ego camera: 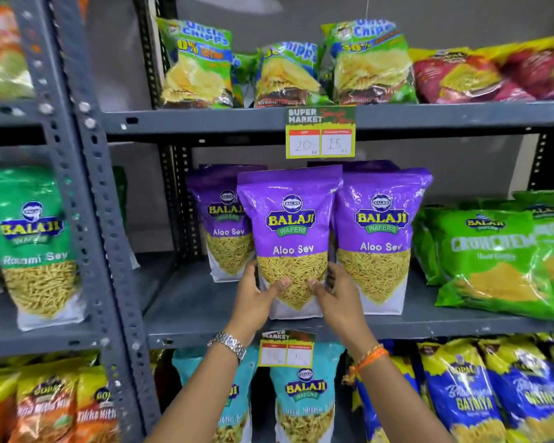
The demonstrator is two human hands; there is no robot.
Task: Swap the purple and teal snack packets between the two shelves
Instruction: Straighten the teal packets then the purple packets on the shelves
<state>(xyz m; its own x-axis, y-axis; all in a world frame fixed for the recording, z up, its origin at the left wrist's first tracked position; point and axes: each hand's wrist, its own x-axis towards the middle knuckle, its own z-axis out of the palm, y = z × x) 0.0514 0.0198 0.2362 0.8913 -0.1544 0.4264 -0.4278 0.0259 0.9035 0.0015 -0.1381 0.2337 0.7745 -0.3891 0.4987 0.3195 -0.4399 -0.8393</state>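
Three purple Aloo Sev packets stand upright on the middle shelf (205, 311), with more behind them. The front middle purple packet (290, 225) is gripped low on both sides: my left hand (258, 297) on its left edge, my right hand (335, 295) on its right edge, thumbs across the front. Another purple packet (221, 219) stands behind to the left and one (381, 231) to the right. Teal Balaji packets (303, 398) stand on the shelf below, partly hidden by my forearms and a price tag (287, 348).
Green Crunchem bags (490, 263) lie right of the purple packets. Uncle Chipps bags (371, 65) fill the top shelf above a price tag (320, 132). A grey upright post (106, 251) separates a left rack holding a green Ratlami Sev packet (36, 247). Blue Gathiya bags (467, 398) sit lower right.
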